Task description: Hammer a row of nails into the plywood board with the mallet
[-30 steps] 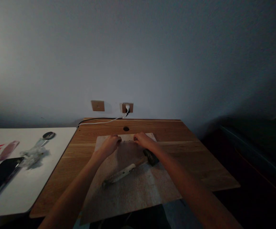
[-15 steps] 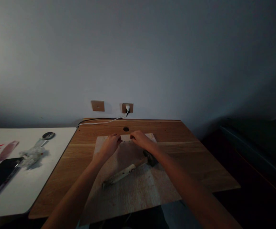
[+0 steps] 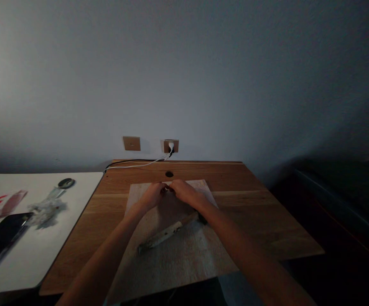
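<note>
Right hand (image 3: pixel 181 189) has come leftward over the last second; left hand (image 3: pixel 154 194) nearly where it was. Wide gap between them now all but closed: curled fingertips meet or almost meet above the far edge strip of a thin, pale brown, rectangular wooden board (image 3: pixel 184 259). The small specks visible there earlier are now mostly covered. Reading: both hands now working one small spot. Whether either is pinched on anything, cannot tell; fingertips too dark and small. Board lies flat on a brown plank-topped wooden desk (image 3: pixel 260 216), near edge overhanging on the person's side; its long axis appears to run away from the body, toward the wall. Pale-handled hammer with dark head (image 3: pixel 167 233) lies on it diagonally, grip end near-left, head far-right, partly hidden by right forearm (image 3: pixel 235 244).
</note>
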Available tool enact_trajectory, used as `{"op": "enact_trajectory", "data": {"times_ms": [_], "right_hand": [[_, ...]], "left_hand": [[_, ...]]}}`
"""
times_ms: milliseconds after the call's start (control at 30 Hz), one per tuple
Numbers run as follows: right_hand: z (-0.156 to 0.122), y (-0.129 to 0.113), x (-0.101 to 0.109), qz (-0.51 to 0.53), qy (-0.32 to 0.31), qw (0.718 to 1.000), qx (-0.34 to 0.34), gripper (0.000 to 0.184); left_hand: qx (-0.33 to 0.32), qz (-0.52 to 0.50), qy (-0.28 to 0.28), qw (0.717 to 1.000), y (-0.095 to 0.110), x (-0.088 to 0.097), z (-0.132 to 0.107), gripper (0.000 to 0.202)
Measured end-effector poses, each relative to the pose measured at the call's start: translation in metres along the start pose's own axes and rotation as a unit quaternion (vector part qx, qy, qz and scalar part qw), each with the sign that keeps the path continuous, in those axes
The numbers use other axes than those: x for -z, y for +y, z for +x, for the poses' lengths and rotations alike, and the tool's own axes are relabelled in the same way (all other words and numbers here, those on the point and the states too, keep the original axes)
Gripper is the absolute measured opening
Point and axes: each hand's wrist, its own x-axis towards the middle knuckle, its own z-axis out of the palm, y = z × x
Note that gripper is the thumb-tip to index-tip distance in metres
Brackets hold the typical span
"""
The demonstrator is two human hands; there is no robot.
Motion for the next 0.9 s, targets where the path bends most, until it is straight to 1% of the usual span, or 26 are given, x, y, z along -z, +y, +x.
{"op": "enact_trajectory", "data": {"times_ms": [133, 300, 433, 567, 667, 733, 900], "right_hand": [[-0.004, 0.002, 0.002, 0.005, 0.02, 0.999, 0.027, 0.033], [-0.009, 0.009, 0.005, 0.026, 0.043, 0.998, 0.031, 0.033], [-0.014, 0.011, 0.001, 0.05, 0.038, 0.998, 0.021, 0.033], [-0.018, 0.012, -0.003, 0.084, 0.017, 0.996, 0.012, 0.033], [-0.022, 0.012, -0.005, 0.112, -0.012, 0.994, 0.017, 0.032], [-0.026, 0.011, -0.007, 0.129, -0.033, 0.991, 0.027, 0.031], [-0.033, 0.007, -0.015, 0.17, -0.058, 0.982, 0.052, 0.028]], "left_hand": [[0.001, -0.011, -0.012, 1.0, 0.002, 0.0, 0.006, 0.041], [0.025, -0.011, 0.002, 1.0, 0.002, -0.004, 0.008, 0.035], [0.05, -0.011, 0.027, 0.998, 0.005, -0.004, 0.007, 0.027], [0.068, -0.025, 0.056, 0.996, 0.012, 0.004, 0.004, 0.019], [0.062, -0.047, 0.049, 0.996, 0.016, 0.009, -0.004, 0.016], [0.057, -0.064, 0.035, 0.996, 0.017, 0.009, -0.013, 0.016], [0.066, -0.104, 0.01, 0.992, 0.017, -0.002, -0.038, 0.019]]}}
